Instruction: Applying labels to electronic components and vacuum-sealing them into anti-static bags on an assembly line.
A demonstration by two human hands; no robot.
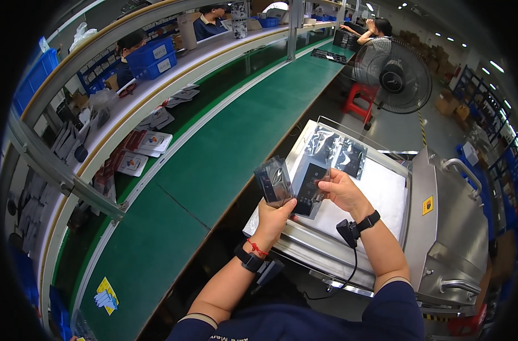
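My left hand (274, 219) is closed around several clear bags (275, 181) with dark flat pieces inside, fanned together. My right hand (345, 192) pinches the edge of a bagged flat black battery (312, 183), printed with small white marks. The lower edge of that bag also meets my left fingers. Both hands are above the white bed (378, 196) of a steel machine, whose hinged lid (455, 227) stands raised on the right. More bagged black batteries (350, 156) lie along the far side of the bed. Black bands circle both wrists.
A long green work surface (213, 165) runs along the left, with a yellow label (106, 296) near its front. Shelving (108, 153) beyond it carries blue bins (151, 57) and packets. A floor fan (392, 78) and a red stool (360, 99) stand ahead. Other people sit farther off.
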